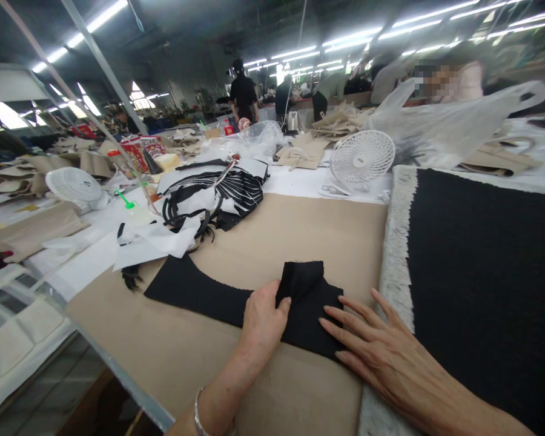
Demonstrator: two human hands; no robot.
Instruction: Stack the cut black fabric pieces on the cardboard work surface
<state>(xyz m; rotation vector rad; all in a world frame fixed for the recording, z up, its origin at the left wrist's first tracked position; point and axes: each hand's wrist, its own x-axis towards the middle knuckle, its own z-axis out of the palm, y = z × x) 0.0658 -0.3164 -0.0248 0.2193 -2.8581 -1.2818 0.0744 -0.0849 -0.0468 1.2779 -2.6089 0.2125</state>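
The left hand [264, 318] is curled in a pinch, left forearm [227, 381] slanting up rightward; the right hand [381, 348] lies palm down, 5 digits [352, 339] spread, right forearm [463, 396] slanting leftward.

We're right inside a busy textile workshop, long white fluorescent tubes [436, 13] blazing in rows beneath a dark, high ceiling [254, 24]. Before us, a broad white-topped worktable [295, 181] carries flat, cut black fabric [204, 293] and loose tan sheet pieces [305, 151], while farther back we spot a dark-clothed person [244, 94] standing among other workers [329, 91].
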